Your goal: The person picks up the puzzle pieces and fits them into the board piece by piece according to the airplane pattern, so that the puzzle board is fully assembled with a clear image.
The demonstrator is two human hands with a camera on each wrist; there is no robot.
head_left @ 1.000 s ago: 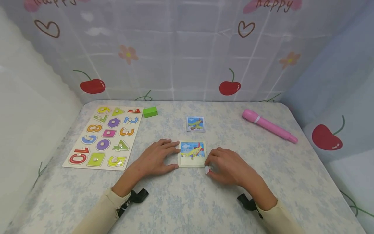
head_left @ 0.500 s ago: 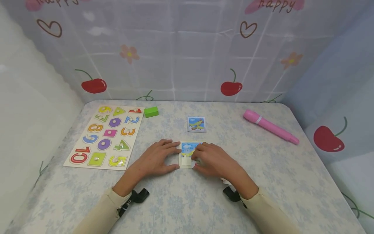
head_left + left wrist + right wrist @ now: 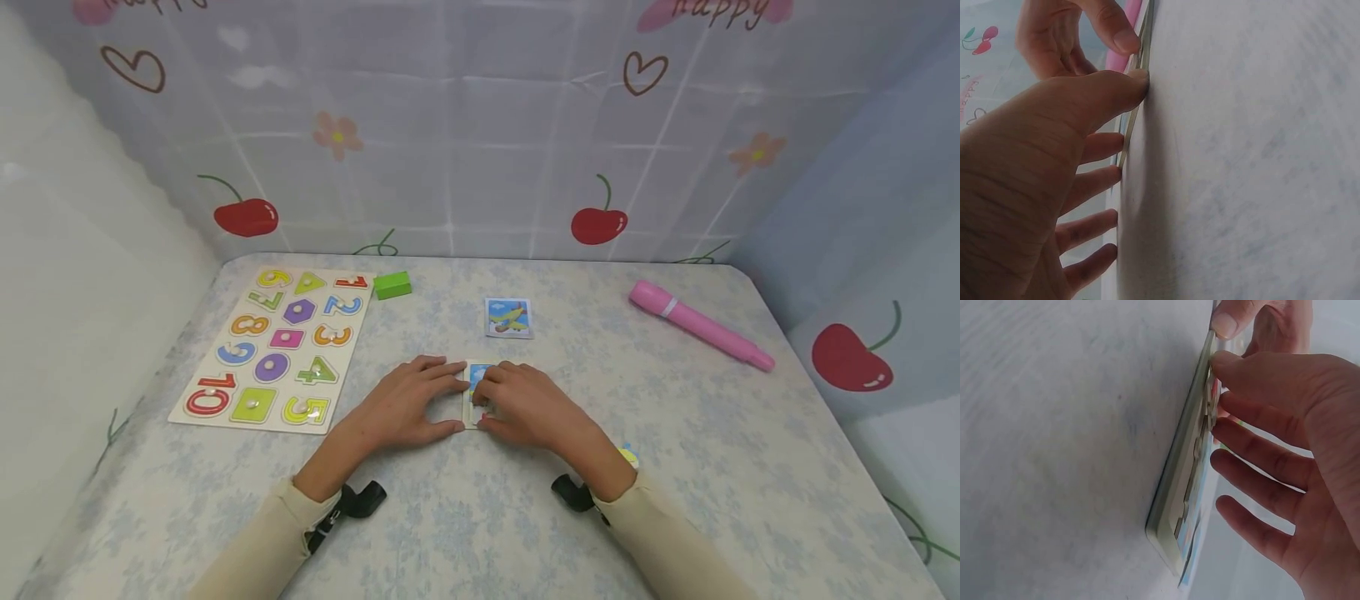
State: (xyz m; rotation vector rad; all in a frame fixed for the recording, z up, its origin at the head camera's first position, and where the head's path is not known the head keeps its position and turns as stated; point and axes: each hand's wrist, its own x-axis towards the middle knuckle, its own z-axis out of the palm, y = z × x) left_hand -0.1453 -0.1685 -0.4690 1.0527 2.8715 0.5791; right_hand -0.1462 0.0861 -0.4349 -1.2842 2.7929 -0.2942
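Pinching a puzzle piece [image 3: 481, 415] at the puzzle tray [image 3: 1177, 456], the right fingers [image 3: 1257, 448] face spread left fingers [image 3: 1094, 185] touching its edge.

the light is soft and even; a grey shadow [image 3: 1150, 206] lies beside the left fingers [image 3: 1088, 230], and the worktop [image 3: 1260, 156] past them blurs in the dimmer wrist view.

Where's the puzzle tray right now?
In the head view, the tray sits near centre, between the left hand and the right hand, which covers much of it, just below the plane card in the picture.
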